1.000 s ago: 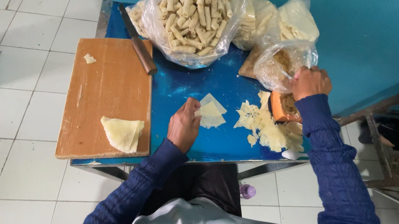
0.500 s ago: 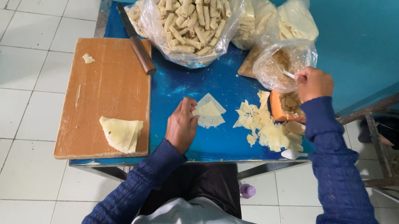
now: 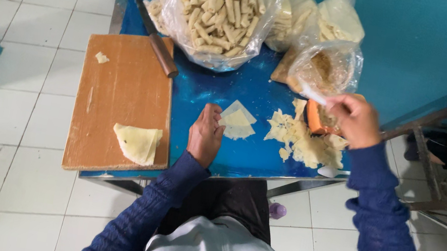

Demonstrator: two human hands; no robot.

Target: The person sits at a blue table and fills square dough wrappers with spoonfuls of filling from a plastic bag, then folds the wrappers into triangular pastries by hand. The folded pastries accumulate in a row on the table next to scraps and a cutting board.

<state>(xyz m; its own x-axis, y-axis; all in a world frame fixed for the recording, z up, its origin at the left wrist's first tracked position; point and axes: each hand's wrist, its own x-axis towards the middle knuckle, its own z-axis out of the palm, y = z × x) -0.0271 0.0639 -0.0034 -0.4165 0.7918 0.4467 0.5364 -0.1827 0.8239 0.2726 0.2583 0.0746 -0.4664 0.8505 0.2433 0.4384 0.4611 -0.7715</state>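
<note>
While seen from above, left to right: wooden cutting board (image 3: 118, 95) at the left of the blue tabletop (image 3: 205, 88), carrying 1 folded pastry sheet (image 3: 138, 142) near its front corner and a small scrap (image 3: 102, 57) near the back. Knife (image 3: 156, 46) lying tilted across the board's rear edge. Behind, clear bag of rolled pastry sticks (image 3: 220, 5). Left hand (image 3: 205, 136) resting flat and relaxed on the tabletop, forearm angled up from the lap, fingertips touching a small triangular wrapper stack (image 3: 237, 120), gripping nothing. Further right, loose heap of torn wrappers (image 3: 303, 142). Right hand (image 3: 352, 119) raised, wrist bent, fingers pinched around a thin white utensil (image 3: 310, 92) over an orange bowl (image 3: 316, 118) beside a filling bag (image 3: 328, 67).
</note>
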